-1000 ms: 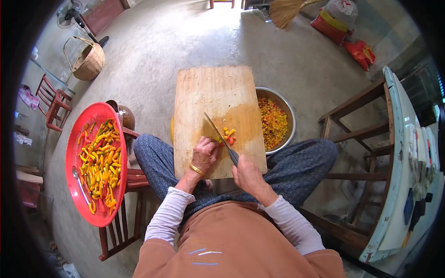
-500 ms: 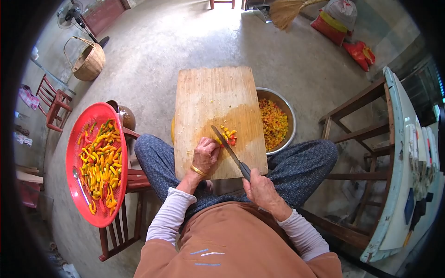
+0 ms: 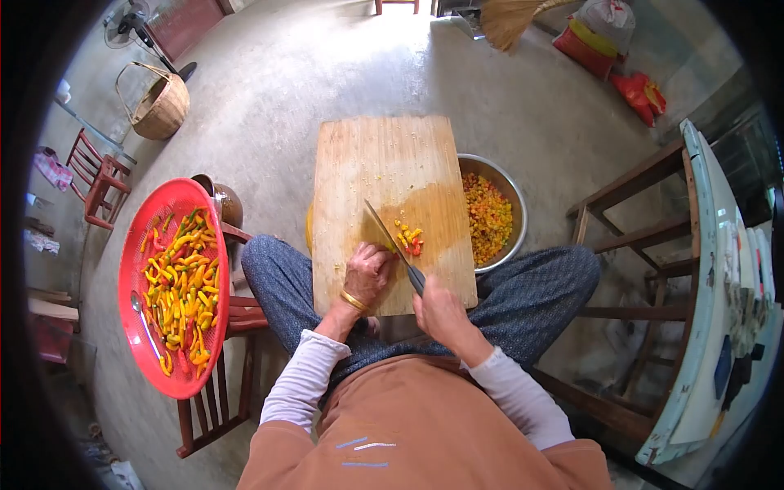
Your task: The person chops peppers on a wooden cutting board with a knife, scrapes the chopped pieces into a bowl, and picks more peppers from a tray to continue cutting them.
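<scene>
A wooden cutting board (image 3: 384, 155) lies across my knees, with a damp patch on its right half. My right hand (image 3: 447, 314) is wrapped around the dark handle of a knife (image 3: 386, 229), whose blade slants up and left over the board. Close to the blade's left side, my left hand (image 3: 367, 272) presses its curled fingers down on a chili pepper, mostly hidden beneath them. Chopped yellow and red pepper pieces (image 3: 408, 237) sit just right of the blade. Whole yellow, orange and red chili peppers (image 3: 184, 286) fill a red plastic tray (image 3: 133, 269) on my left.
A metal basin (image 3: 520, 204) of chopped peppers (image 3: 487, 216) stands on the floor beyond the board's right edge. The tray rests on a wooden chair (image 3: 214, 408), a spoon (image 3: 145, 322) inside it. A brown jar (image 3: 230, 206) stands behind. At right is a pale-topped table (image 3: 694, 384).
The knife and my right hand have shifted left and up, bringing the blade farther over the board. My left hand stays at about the same place on the board.
</scene>
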Demonstrator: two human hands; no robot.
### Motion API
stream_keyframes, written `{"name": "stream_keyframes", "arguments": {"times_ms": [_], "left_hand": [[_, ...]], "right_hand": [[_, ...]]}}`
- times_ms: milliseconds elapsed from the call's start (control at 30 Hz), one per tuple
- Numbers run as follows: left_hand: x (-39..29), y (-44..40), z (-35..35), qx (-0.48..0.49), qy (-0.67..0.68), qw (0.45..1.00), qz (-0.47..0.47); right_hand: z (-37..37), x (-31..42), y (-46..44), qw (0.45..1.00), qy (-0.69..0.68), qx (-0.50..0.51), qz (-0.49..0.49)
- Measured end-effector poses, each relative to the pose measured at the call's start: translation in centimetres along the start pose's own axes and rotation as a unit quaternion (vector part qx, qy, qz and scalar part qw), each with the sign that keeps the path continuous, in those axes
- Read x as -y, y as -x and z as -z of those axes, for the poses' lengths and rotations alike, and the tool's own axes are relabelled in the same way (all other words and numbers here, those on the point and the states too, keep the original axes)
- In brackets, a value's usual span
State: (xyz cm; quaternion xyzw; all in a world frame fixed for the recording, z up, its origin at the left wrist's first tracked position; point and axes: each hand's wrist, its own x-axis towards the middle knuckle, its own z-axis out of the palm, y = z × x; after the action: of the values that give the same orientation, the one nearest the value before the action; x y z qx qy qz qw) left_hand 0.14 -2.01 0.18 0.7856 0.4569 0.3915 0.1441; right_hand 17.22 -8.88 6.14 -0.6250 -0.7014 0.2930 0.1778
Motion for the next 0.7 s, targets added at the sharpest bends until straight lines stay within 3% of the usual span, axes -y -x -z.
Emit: {"name": "stream_keyframes", "arguments": {"times_ms": [367,700], "left_hand": [[-0.2,0.2,0.1,-0.005,-0.017,1.0,0.003],[-0.8,-0.3,0.7,0.019,-0.009,1.0,0.02]], "right_hand": [[4.1,-0.4,4.1,0.999,0.004,0.027,-0.017],[2.3,0.5,3.7,0.998,-0.001,0.046,-0.043]]}}
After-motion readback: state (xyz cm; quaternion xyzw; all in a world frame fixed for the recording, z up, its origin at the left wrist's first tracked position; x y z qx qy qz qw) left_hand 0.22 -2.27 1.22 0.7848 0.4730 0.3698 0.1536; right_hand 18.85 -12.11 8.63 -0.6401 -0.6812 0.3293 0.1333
